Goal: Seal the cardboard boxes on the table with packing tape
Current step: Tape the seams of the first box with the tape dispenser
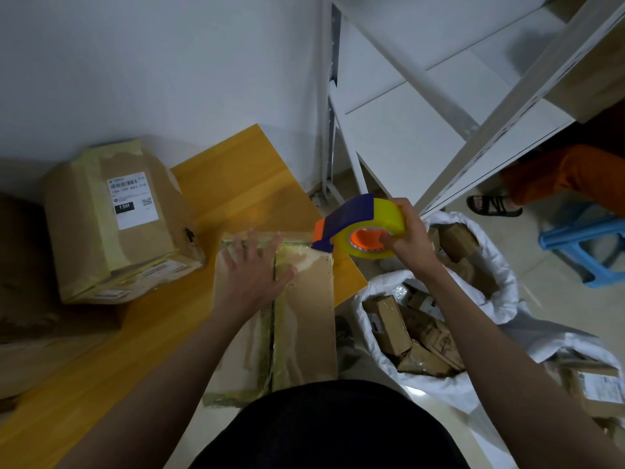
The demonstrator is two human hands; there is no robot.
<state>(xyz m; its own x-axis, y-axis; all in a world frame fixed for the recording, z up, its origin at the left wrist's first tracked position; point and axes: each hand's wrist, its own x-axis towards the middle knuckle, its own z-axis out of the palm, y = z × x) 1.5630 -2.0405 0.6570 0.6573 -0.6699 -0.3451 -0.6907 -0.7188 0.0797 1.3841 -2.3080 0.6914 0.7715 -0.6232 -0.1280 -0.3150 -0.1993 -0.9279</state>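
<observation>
Head view: left hand [252,272] presses flat, fingers spread, on a cardboard box [304,319] at the tabletop's [236,184] near right edge; right hand [407,236] grips a tape dispenser [358,225] at the box's far edge. Pulling steadily along the seam should keep tape smooth.

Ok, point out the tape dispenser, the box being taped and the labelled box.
tape dispenser [362,225], head view, blue housing.
box being taped [304,319], head view, right flap.
labelled box [132,201], head view, shipping label.
</observation>
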